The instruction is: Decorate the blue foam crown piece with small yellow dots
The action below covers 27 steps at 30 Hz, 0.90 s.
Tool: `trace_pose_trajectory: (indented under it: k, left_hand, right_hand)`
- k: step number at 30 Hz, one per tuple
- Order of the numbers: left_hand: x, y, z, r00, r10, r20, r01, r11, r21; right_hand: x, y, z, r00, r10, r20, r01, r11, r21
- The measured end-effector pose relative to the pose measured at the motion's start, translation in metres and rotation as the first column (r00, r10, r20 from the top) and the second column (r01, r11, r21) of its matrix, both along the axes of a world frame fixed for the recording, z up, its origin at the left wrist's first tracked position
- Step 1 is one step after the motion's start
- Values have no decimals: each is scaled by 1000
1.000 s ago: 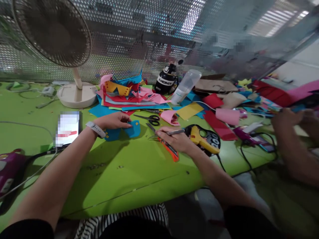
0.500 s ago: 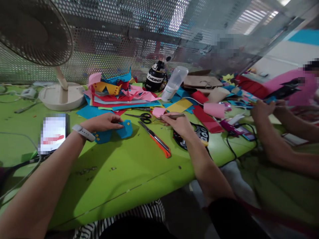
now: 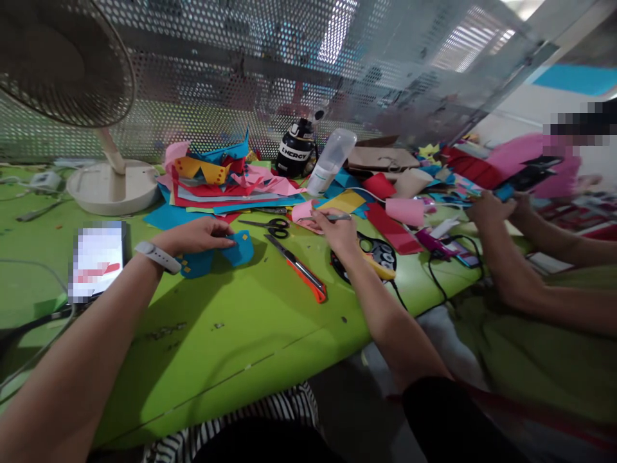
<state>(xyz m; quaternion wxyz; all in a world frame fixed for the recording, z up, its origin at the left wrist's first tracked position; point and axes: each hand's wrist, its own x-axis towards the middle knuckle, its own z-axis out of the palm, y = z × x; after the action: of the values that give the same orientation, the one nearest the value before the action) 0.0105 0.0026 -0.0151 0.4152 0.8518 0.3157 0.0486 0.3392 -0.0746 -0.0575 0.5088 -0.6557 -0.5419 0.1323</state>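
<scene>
Lightly, the left hand (image 3: 205,235) pinches a smooth, curved-edged blue paper cutout (image 3: 241,249) while the right hand's (image 3: 338,233) fingers pinch a slim metallic tool (image 3: 341,217).

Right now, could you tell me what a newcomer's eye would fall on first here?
Probably the orange-handled metal cutter knife, lying on the green tabletop between the hands. Next might come the blue paper piece with yellow diamonds in the left hand, the slim metal tool in the right hand, and the large round fan at upper left.
</scene>
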Motion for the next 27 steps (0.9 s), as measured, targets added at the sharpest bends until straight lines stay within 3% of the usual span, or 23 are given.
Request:
trace_pose_trajectory:
  k: [9, 16, 22, 27]
  left_hand:
    - [2, -4, 4, 1000, 18, -25, -18, 1000, -11]
    - [1, -1, 0, 1000, 0, -16, -1, 999, -32]
    - [0, 1, -3, 1000, -16, -19, 16, 1000, -12]
    - [-1, 2, -3, 1000, -15, -19, 14, 1000, -17]
  right_hand:
    - [4, -6, 2, 989, 64, -133, -79, 991, -111]
    - [-8, -18, 11, 996, 89, 27, -85, 986, -141]
    - [-11, -18, 13, 997, 78, 27, -73, 986, -150]
    - [-5, -15, 11, 992, 50, 120, -35, 992, -119]
